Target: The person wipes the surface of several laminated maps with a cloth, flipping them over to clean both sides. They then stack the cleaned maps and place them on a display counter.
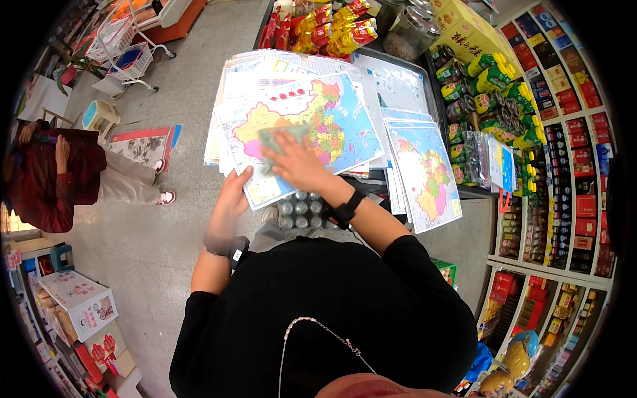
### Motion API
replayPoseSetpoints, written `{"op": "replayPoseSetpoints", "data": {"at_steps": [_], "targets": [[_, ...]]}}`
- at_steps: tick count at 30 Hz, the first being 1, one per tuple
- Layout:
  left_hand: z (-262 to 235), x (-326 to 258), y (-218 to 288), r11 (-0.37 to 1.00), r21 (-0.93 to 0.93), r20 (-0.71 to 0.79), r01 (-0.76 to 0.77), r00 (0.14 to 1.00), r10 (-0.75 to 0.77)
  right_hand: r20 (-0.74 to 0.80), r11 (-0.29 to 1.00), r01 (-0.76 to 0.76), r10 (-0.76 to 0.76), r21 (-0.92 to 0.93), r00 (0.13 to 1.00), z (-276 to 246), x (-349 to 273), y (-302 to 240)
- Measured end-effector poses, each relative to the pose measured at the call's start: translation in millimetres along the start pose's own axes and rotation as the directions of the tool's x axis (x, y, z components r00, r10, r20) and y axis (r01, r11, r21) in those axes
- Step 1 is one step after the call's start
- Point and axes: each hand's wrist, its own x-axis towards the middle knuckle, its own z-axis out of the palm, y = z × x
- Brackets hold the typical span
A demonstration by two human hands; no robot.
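Observation:
A coloured map sheet (265, 113) lies tilted on top of a stack of papers in front of me. My right hand (298, 158) presses a grey-green cloth (272, 140) against the map's middle, its fingers bent over the cloth. At the sheet's near left corner is my left hand (232, 192), slightly blurred. Its thumb rests along the map's edge, and the fingers under the sheet are hidden. More maps (431, 179) lie in a fanned pile to the right.
Red and yellow snack packets (332, 30) and a lidded jar (411, 33) stand behind the papers. Green-labelled packages (491, 93) line the right side. Cans (302, 211) sit below the table edge. A person in dark red (53, 176) is at the left, near a small stool (101, 114).

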Motion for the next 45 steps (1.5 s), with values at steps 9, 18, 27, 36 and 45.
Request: {"op": "replayPoseSetpoints", "data": {"at_steps": [9, 18, 27, 36, 45], "targets": [[-6.0, 4.5, -2.2, 0.999, -0.025, 0.044, 0.034, 0.998, -0.033, -0.219, 0.793, -0.609, 0.591, -0.017, 0.776, -20.8, 17.6, 120.5], [-12.8, 3.3, -7.0, 0.999, 0.009, 0.033, 0.038, 0.999, -0.038, 0.121, 0.995, 0.081, -0.072, -0.067, 0.990, -0.6, 73.4, -1.3], [-6.0, 6.4, -3.3, 1.000, 0.012, 0.046, 0.018, 0.999, -0.019, -0.146, 0.862, -0.502, 0.490, -0.066, 0.860, -23.7, 72.1, 145.7], [-7.9, 6.9, -5.4, 0.997, 0.068, 0.031, 0.048, 0.998, -0.050, -0.226, 0.951, -0.291, 0.308, 0.104, 0.924, 2.9, 97.2, 97.5], [-18.3, 9.0, -8.3, 1.000, -0.002, 0.042, 0.021, 0.999, -0.021, 0.171, 0.977, 0.189, -0.205, 0.103, 0.964, 4.9, 100.7, -27.9]]}}
